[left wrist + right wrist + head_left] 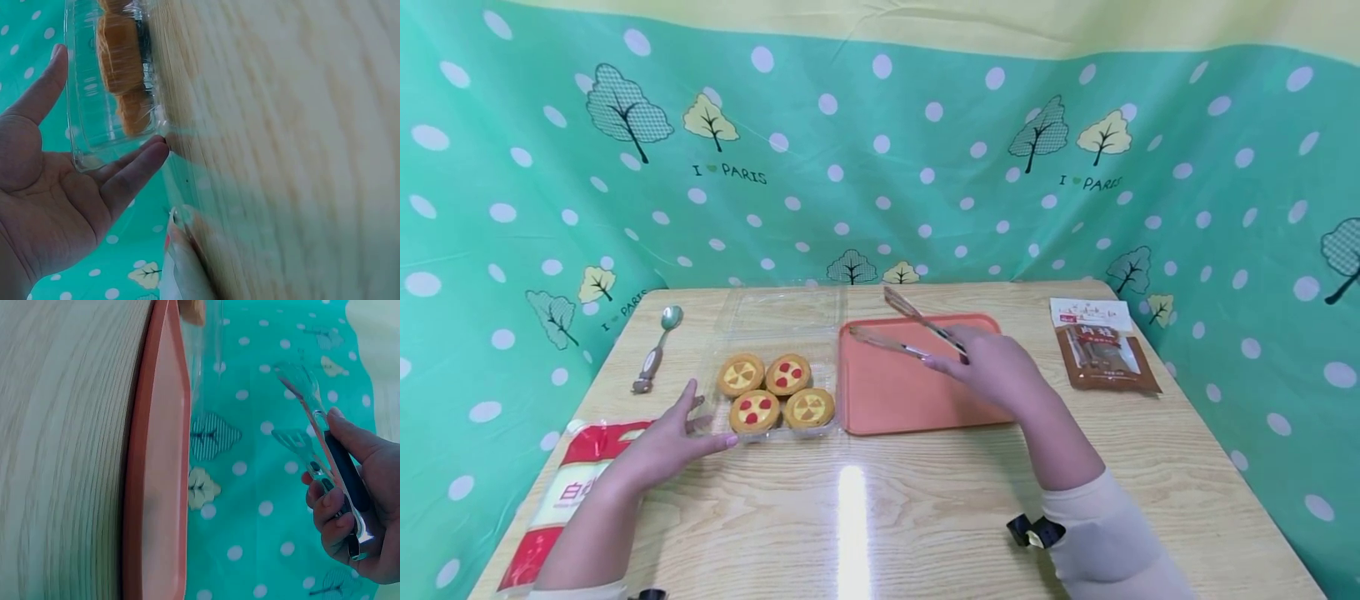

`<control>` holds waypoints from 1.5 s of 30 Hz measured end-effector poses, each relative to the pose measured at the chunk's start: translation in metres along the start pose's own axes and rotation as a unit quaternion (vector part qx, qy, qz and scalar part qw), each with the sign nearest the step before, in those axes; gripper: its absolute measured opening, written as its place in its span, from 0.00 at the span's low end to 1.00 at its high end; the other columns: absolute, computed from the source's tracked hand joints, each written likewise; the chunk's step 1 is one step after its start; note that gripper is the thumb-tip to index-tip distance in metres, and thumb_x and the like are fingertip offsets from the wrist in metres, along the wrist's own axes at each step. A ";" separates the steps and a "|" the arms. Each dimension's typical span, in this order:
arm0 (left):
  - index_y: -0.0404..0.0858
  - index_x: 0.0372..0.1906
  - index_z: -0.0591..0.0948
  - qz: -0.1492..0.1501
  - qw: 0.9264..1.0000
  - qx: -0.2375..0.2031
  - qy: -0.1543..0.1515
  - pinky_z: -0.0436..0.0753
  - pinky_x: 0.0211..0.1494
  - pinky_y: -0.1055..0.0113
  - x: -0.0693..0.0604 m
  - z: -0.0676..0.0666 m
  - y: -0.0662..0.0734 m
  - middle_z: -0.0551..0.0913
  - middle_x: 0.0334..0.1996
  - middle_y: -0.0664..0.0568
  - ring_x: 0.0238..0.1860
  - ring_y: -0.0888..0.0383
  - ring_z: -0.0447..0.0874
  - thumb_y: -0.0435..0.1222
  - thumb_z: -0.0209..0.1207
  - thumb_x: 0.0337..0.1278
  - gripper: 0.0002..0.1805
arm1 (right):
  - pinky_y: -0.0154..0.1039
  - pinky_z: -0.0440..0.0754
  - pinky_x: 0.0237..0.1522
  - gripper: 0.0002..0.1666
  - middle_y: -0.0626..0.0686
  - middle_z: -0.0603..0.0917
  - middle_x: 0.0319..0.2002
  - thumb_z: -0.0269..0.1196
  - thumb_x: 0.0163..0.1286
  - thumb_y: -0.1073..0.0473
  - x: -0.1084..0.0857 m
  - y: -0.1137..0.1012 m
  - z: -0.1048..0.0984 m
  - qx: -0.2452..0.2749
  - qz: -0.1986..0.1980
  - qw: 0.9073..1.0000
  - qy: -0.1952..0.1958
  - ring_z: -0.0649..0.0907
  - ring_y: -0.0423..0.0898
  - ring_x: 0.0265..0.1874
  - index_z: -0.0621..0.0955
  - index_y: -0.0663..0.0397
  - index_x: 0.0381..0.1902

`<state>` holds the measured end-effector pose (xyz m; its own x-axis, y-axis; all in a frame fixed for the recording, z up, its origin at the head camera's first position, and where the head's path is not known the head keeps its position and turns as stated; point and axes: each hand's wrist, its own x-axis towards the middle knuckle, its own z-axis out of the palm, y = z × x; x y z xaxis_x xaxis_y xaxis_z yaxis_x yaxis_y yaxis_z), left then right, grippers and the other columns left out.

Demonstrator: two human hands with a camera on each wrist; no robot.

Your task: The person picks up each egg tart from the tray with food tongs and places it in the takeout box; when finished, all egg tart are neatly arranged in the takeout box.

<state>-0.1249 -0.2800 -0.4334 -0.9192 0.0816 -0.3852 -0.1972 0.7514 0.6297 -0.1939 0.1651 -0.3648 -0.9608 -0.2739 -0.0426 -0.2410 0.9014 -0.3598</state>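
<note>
My right hand [1000, 367] holds a pair of food tongs [925, 322] over the coral tray [917, 396]. In the right wrist view the thumb and fingers curl round the black handles [345, 469], and the tongs' clear tips stand apart with nothing between them. My left hand [664, 443] is spread at the front left corner of a clear plastic box [842, 379], thumb and fingers extended. The left wrist view shows its fingertips by the box's lower edge. Inside the box sit several small tarts [808, 408], topped with red or yellow pieces. Its lid [786, 310] lies folded back.
A spoon [658, 350] with a brown handle lies at the back left. Under my left forearm is a red and white bag [576, 492]. A brown packet [1105, 354] lies at the right. Patterned green cloth [880, 208] surrounds the wooden table [925, 508].
</note>
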 end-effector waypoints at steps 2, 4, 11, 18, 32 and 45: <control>0.43 0.76 0.25 -0.001 1.000 -0.001 -0.001 0.60 0.66 0.29 0.000 0.000 0.000 0.48 0.76 0.31 0.71 0.24 0.48 0.65 0.63 0.50 0.70 | 0.48 0.79 0.36 0.47 0.48 0.81 0.30 0.52 0.62 0.22 0.001 0.009 -0.002 0.000 0.013 1.000 0.011 0.80 0.47 0.29 0.72 0.46 0.67; 0.43 0.76 0.25 -0.002 1.000 -0.001 -0.001 0.60 0.65 0.29 0.000 0.000 -0.001 0.48 0.76 0.31 0.71 0.24 0.49 0.65 0.63 0.50 0.70 | 0.50 0.80 0.38 0.47 0.49 0.82 0.33 0.52 0.62 0.21 0.002 0.019 -0.004 -0.002 0.023 0.999 0.024 0.81 0.48 0.32 0.72 0.45 0.68; 0.43 0.76 0.25 -0.004 1.000 0.003 -0.002 0.60 0.65 0.29 0.002 0.000 -0.001 0.47 0.76 0.31 0.71 0.24 0.48 0.65 0.63 0.49 0.70 | 0.59 0.81 0.42 0.57 0.63 0.83 0.50 0.45 0.61 0.17 -0.001 0.054 -0.012 -0.019 0.074 0.997 0.027 0.83 0.60 0.44 0.68 0.55 0.70; 0.44 0.76 0.25 -0.001 1.000 0.006 -0.001 0.60 0.65 0.28 0.002 0.000 -0.002 0.47 0.76 0.31 0.71 0.23 0.48 0.65 0.63 0.49 0.70 | 0.66 0.78 0.47 0.61 0.72 0.76 0.60 0.42 0.64 0.18 -0.005 0.093 -0.016 -0.029 0.115 0.993 0.005 0.79 0.71 0.53 0.63 0.65 0.72; 0.44 0.76 0.25 -0.002 1.000 -0.006 0.001 0.56 0.66 0.28 0.001 0.001 -0.002 0.44 0.76 0.29 0.71 0.22 0.45 0.64 0.64 0.49 0.70 | 0.71 0.70 0.56 0.60 0.79 0.64 0.66 0.35 0.70 0.22 -0.005 0.145 -0.007 -0.012 0.201 0.979 -0.034 0.67 0.78 0.62 0.54 0.73 0.73; 0.45 0.76 0.24 0.001 1.000 -0.013 0.001 0.57 0.66 0.28 0.000 0.001 -0.002 0.48 0.76 0.29 0.71 0.23 0.47 0.64 0.64 0.49 0.70 | 0.55 0.77 0.41 0.51 0.80 0.70 0.59 0.35 0.77 0.33 -0.006 0.152 -0.003 -0.031 0.226 0.969 -0.090 0.76 0.67 0.47 0.65 0.81 0.65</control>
<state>-0.1245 -0.2813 -0.4357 -0.9200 0.0820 -0.3832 -0.2042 0.7342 0.6474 -0.2250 0.3042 -0.4167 -0.9319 0.1041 -0.3475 0.1856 0.9598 -0.2104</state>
